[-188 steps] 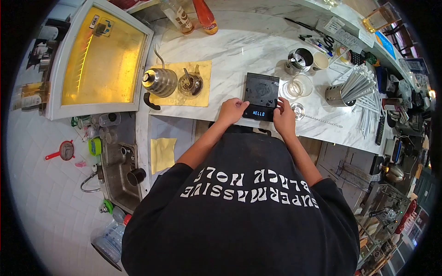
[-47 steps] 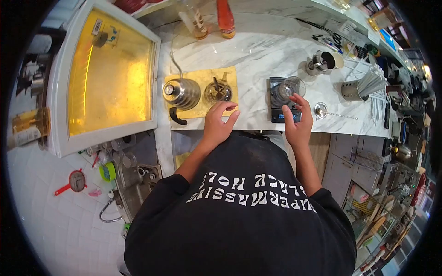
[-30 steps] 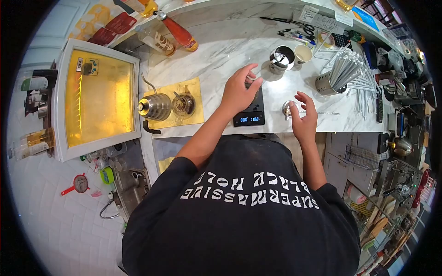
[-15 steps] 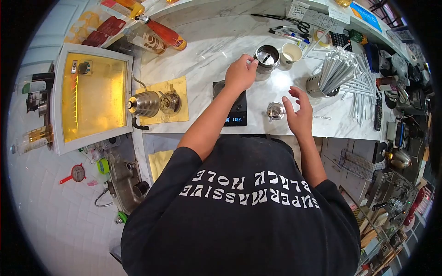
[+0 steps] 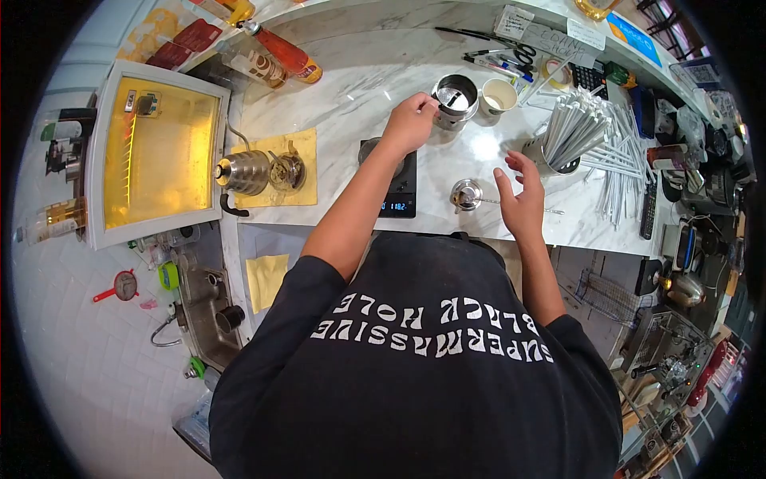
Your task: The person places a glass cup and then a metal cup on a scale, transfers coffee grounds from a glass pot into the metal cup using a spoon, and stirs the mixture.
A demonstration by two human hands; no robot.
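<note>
My left hand (image 5: 411,124) has its fingers closed at the near left rim of a stainless steel cup (image 5: 456,96) with a dark inside, standing on the marble counter. My right hand (image 5: 523,195) hovers over the counter with thumb and fingers apart, holding nothing. Left of it sits a small shiny cup (image 5: 467,194), with a thin metal stick (image 5: 542,209) lying beside it. A white paper cup (image 5: 499,96) stands right of the steel cup. Under my left wrist is a black scale (image 5: 399,195) with a lit display, partly hidden by my forearm.
On a yellow cloth (image 5: 307,191) at the left stand a gooseneck kettle (image 5: 243,174) and a glass server (image 5: 286,173). A holder of wrapped straws (image 5: 574,132) is at the right, loose straws beside it. Bottles (image 5: 279,52), pens and scissors (image 5: 523,54) lie toward the back.
The whole view has shifted slightly. My left hand stays at the steel cup, and my right hand remains spread, now a little farther from the small cup.
</note>
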